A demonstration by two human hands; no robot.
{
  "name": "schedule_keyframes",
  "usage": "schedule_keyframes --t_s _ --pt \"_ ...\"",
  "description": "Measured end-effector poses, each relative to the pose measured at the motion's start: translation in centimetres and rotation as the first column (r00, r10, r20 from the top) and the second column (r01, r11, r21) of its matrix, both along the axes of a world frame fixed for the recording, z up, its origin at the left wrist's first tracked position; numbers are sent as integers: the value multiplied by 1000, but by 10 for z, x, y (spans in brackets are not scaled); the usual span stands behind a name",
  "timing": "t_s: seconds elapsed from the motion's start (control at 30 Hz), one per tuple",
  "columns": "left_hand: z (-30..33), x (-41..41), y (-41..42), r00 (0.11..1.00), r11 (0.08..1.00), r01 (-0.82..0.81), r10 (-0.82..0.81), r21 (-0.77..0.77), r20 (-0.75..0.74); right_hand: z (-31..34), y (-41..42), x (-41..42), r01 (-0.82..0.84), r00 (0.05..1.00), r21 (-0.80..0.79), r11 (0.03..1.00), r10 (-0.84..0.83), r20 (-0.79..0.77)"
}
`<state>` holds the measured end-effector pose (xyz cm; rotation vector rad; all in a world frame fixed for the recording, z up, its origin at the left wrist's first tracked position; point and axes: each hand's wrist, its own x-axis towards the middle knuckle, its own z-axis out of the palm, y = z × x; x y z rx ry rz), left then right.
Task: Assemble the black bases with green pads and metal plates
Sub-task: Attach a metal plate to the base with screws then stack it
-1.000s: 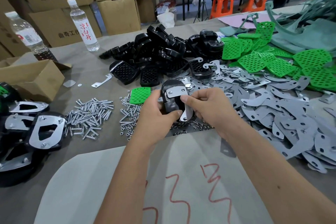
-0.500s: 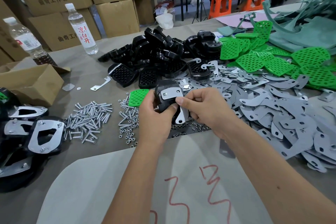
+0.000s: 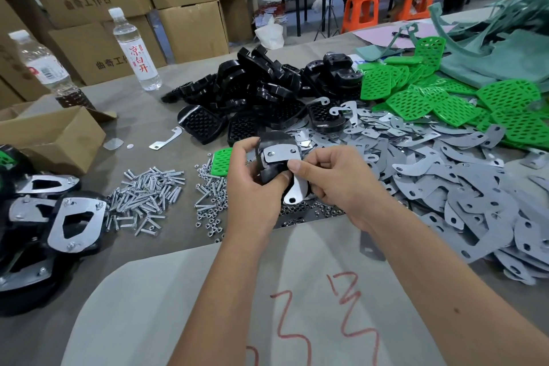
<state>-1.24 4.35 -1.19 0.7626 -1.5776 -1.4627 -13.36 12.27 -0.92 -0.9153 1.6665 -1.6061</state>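
My left hand [image 3: 252, 187] grips a black base [image 3: 274, 144] from its left side, held above the table's middle. A shiny metal plate [image 3: 280, 154] lies across the base and hangs down past its lower edge. My right hand [image 3: 335, 178] pinches this plate against the base with thumb and forefinger. One green pad [image 3: 221, 160] lies flat just left of my hands. More black bases [image 3: 261, 92] are heaped behind. Green pads [image 3: 445, 98] pile at the right rear, and grey metal plates [image 3: 445, 181] spread across the right.
Screws [image 3: 145, 190] and nuts [image 3: 208, 214] lie in loose heaps left of my hands. Finished assemblies [image 3: 71, 223] stack at the left edge beside an open carton [image 3: 53, 137]. Two water bottles [image 3: 133, 50] and cardboard boxes stand at the back. A grey sheet with red marks [image 3: 297, 306] covers the near table.
Both hands with the base and plate have lifted slightly and shifted a little left. The grip on the base and plate is unchanged.
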Motion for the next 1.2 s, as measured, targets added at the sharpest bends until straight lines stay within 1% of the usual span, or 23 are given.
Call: schedule_keyframes --t_s 0.17,0.37,0.47,0.63,0.8,0.9,1.03,1.2 --pt "-1 -1 -1 1000 1000 -25 25 13 1 -1 -1 1 19 999 33 999 -20 26" --pt "-4 -4 -4 999 995 -42 42 89 1 -3 -2 1 23 995 35 999 -26 91" --pt "-4 -4 -4 998 989 -45 49 140 -28 -2 -3 3 -1 995 16 1000 0 100" --pt "-2 -5 0 994 987 -69 81 147 -74 -2 -3 7 -36 992 -29 999 39 118" --pt "3 -7 1 987 962 -44 83 268 -137 -3 -4 9 -42 995 -29 999 44 93" --pt "5 -6 1 986 944 -52 100 325 -133 -5 -6 11 -10 996 -27 1000 12 92" --pt "7 -5 2 995 945 5 28 328 -95 -8 -6 11 47 995 5 999 -47 93" --pt "10 -2 2 996 946 91 -81 312 -46 -8 -7 7 94 984 -8 996 -92 150"
